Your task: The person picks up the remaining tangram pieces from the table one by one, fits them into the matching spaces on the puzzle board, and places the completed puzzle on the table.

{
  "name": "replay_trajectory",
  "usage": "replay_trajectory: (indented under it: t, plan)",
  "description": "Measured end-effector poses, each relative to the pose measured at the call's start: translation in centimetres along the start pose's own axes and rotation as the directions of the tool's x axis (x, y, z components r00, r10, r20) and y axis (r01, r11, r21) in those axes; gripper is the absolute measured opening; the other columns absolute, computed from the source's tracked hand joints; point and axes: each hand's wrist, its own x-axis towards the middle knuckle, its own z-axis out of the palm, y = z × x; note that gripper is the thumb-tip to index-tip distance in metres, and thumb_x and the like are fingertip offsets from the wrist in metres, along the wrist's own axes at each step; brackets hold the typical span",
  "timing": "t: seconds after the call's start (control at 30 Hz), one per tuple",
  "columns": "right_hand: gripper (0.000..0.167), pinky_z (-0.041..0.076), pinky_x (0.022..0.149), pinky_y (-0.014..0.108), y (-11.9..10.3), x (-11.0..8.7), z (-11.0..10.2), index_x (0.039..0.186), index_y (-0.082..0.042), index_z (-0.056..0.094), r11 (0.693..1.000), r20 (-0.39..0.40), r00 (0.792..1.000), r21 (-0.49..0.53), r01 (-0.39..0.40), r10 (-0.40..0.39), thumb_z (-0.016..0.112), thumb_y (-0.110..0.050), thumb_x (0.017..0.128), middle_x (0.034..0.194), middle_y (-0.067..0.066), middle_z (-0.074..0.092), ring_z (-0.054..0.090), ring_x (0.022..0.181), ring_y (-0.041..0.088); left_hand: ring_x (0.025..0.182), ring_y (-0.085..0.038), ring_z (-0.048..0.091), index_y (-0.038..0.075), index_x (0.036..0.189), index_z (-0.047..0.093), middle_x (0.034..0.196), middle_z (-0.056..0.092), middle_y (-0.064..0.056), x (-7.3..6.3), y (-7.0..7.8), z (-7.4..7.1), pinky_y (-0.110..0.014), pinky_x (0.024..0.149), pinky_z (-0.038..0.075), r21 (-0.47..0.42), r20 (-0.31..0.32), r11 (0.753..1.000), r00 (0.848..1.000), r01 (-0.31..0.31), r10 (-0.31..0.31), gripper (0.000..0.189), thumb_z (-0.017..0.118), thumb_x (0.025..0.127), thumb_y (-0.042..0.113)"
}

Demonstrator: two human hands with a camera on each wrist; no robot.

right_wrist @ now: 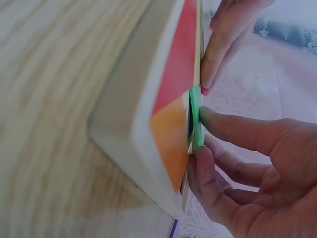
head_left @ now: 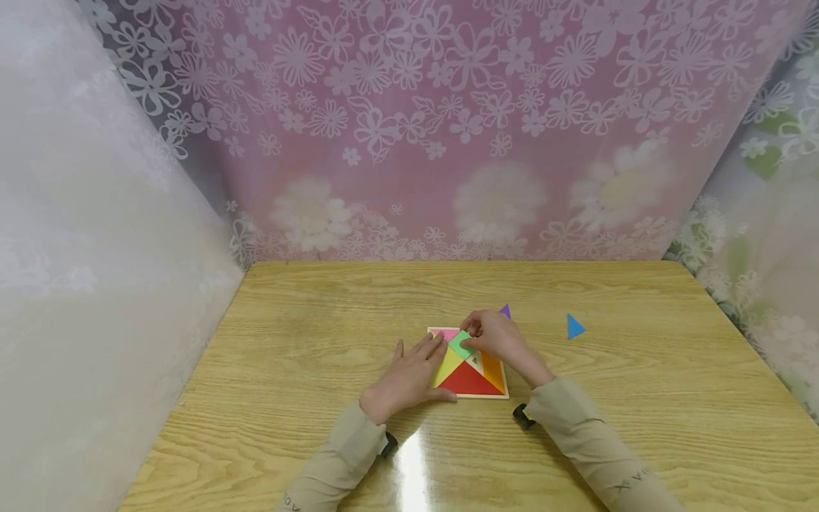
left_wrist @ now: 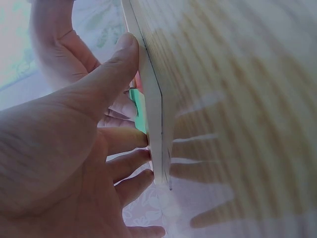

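Observation:
A square tangram tray [head_left: 476, 397] with a pale rim lies on the table. In it lie a red triangle [head_left: 472, 382], a yellow piece [head_left: 448, 365], an orange piece [head_left: 493, 371] and a pink piece [head_left: 446, 333]. My right hand [head_left: 502, 340] pinches a green tangram piece [head_left: 459, 347] between thumb and fingers over the tray; the right wrist view shows this piece [right_wrist: 195, 116] tilted, with a dark gap under it. My left hand [head_left: 407, 378] rests with spread fingers on the tray's left side, its thumb along the near edge.
A blue triangle [head_left: 575, 327] lies on the wooden table [head_left: 307, 341] to the right of the tray. Just behind my right hand shows part of a purple triangle [head_left: 506, 311]. A floral curtain [head_left: 409, 142] hangs along the table's far edge.

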Motion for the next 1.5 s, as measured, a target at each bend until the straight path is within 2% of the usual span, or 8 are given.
replay_trajectory:
  t: [0.3, 0.4, 0.6, 0.87, 1.0, 1.13, 1.27, 1.5]
  plan:
    - [0.029, 0.049, 0.072, 0.032, 0.0, 0.0, 0.2, 0.109, -0.005, 0.070, 1.000, 0.000, 1.000, 0.005, -0.003, 0.003, 0.083, -0.012, 0.084, 0.086, 0.003, 0.064, 0.058, 0.077, 0.017, 0.155, -0.027, 0.020, 0.004, 0.159, 0.030, 0.168, 0.022, -0.009, 0.1, 0.1, 0.0, -0.068, 0.117, 0.019, 0.003, 0.001, 1.000, 1.000, 0.002, -0.002, 0.095, 0.067, 0.090, 0.058]
    - [0.023, 0.051, 0.073, 0.034, 0.1, 0.0, 0.2, 0.107, -0.006, 0.070, 1.000, -0.013, 1.000, 0.017, 0.019, -0.018, 0.080, -0.012, 0.088, 0.087, 0.004, 0.065, 0.060, 0.079, 0.018, 0.155, -0.027, 0.020, 0.004, 0.159, 0.031, 0.168, 0.023, -0.009, 0.1, 0.1, 0.0, -0.068, 0.117, 0.020, 0.004, -0.002, 1.000, 1.000, 0.000, 0.000, 0.095, 0.068, 0.090, 0.058]
    - [0.007, 0.056, 0.069, 0.034, 0.4, -0.3, -0.1, 0.100, -0.009, 0.072, 0.995, -0.127, 0.988, 0.044, 0.091, -0.085, 0.071, -0.014, 0.096, 0.088, 0.004, 0.071, 0.066, 0.079, 0.020, 0.155, -0.028, 0.020, 0.004, 0.159, 0.031, 0.168, 0.022, -0.009, 0.2, 0.1, 0.1, -0.068, 0.117, 0.020, 0.008, -0.006, 1.000, 1.000, -0.001, 0.001, 0.095, 0.067, 0.090, 0.059]
    - [0.009, 0.055, 0.068, 0.036, 1.6, -0.7, -1.5, 0.101, -0.008, 0.072, 0.993, -0.260, 0.959, 0.005, 0.117, -0.112, 0.069, -0.015, 0.097, 0.090, 0.006, 0.072, 0.067, 0.078, 0.023, 0.154, -0.028, 0.022, 0.003, 0.158, 0.032, 0.167, 0.024, -0.010, 0.2, 0.0, 0.2, -0.068, 0.117, 0.021, 0.013, -0.017, 1.000, 1.000, -0.002, 0.002, 0.096, 0.069, 0.089, 0.059]
    - [0.010, 0.052, 0.063, 0.033, 2.7, -0.8, -2.4, 0.103, -0.008, 0.072, 0.994, -0.293, 0.951, 0.007, 0.110, -0.103, 0.068, -0.015, 0.098, 0.091, 0.007, 0.073, 0.067, 0.080, 0.025, 0.155, -0.028, 0.021, 0.003, 0.158, 0.032, 0.168, 0.023, -0.010, 0.1, 0.0, 0.2, -0.069, 0.117, 0.019, -0.004, -0.017, 1.000, 1.000, 0.000, 0.000, 0.096, 0.069, 0.089, 0.058]
    - [0.012, 0.051, 0.064, 0.032, 3.8, -1.3, -3.2, 0.105, -0.009, 0.072, 0.998, -0.306, 0.950, 0.017, 0.063, -0.055, 0.066, -0.017, 0.100, 0.097, 0.008, 0.073, 0.067, 0.085, 0.027, 0.155, -0.028, 0.020, 0.003, 0.159, 0.031, 0.168, 0.022, -0.009, 0.1, -0.1, 0.2, -0.069, 0.117, 0.018, -0.008, -0.018, 1.000, 1.000, -0.002, 0.002, 0.097, 0.069, 0.089, 0.059]
    - [0.014, 0.052, 0.069, 0.036, 4.8, -1.6, -3.8, 0.108, -0.008, 0.072, 0.999, -0.324, 0.946, 0.025, 0.028, -0.018, 0.065, -0.017, 0.101, 0.100, 0.010, 0.072, 0.067, 0.088, 0.030, 0.155, -0.028, 0.020, 0.003, 0.158, 0.032, 0.168, 0.023, -0.010, 0.1, -0.1, 0.2, -0.069, 0.117, 0.019, -0.001, -0.019, 1.000, 1.000, -0.006, 0.006, 0.097, 0.069, 0.088, 0.058]
    - [0.017, 0.054, 0.073, 0.044, 7.0, -2.4, -5.1, 0.112, -0.003, 0.071, 1.000, -0.359, 0.933, -0.004, 0.009, -0.010, 0.064, -0.014, 0.101, 0.103, 0.016, 0.071, 0.067, 0.088, 0.034, 0.155, -0.027, 0.019, 0.004, 0.159, 0.029, 0.168, 0.021, -0.009, 0.1, -0.1, 0.3, -0.069, 0.117, 0.018, 0.002, -0.010, 1.000, 1.000, 0.000, 0.000, 0.096, 0.068, 0.090, 0.058]
